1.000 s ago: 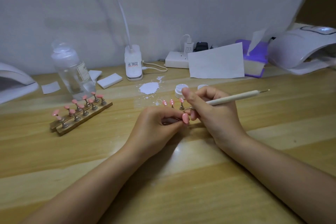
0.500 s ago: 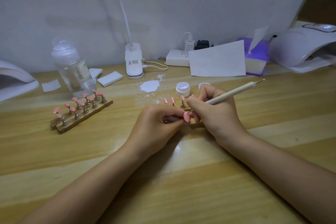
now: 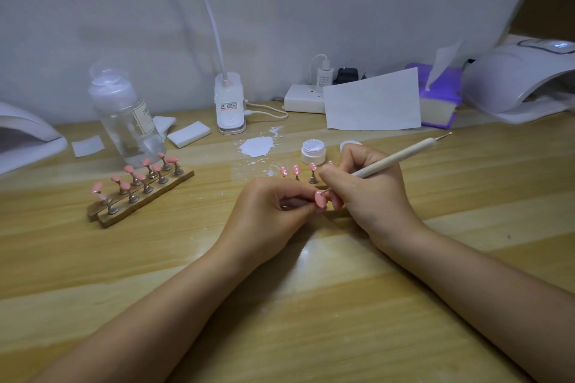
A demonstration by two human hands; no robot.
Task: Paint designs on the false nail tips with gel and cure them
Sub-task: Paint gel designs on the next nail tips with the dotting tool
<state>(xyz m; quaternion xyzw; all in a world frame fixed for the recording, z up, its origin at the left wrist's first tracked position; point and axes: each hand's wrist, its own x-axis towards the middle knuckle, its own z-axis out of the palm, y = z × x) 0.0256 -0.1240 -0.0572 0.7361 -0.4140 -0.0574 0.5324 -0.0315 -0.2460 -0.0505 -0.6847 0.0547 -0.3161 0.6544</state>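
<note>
I've got both hands together at the middle of the pale wooden table (image 3: 311, 305). The left hand (image 3: 267, 214) is curled, fingertips pinching a small glossy pink false nail tip (image 3: 320, 198) by its stand; I can't make out the stand itself behind the fingers. The right hand (image 3: 370, 193) grips a slim white dotting pen (image 3: 401, 158) like a pencil, its fine metal point touching the top of that pink tip, the other end angled up and away to the right.

Just behind the hands I see three more pink tips on little metal stands (image 3: 297, 172), each flecked with white. Beside them sits a small open white gel jar (image 3: 313, 152), and left of it a white smear of gel (image 3: 256, 146) on the wood.

Off to the left, a wooden holder strip carrying a double row of plain pink tips (image 3: 140, 190), with a clear plastic bottle (image 3: 127, 121) right behind it. A white curing lamp (image 3: 516, 81) stands at far right, well apart, with a lit panel on top.
</note>
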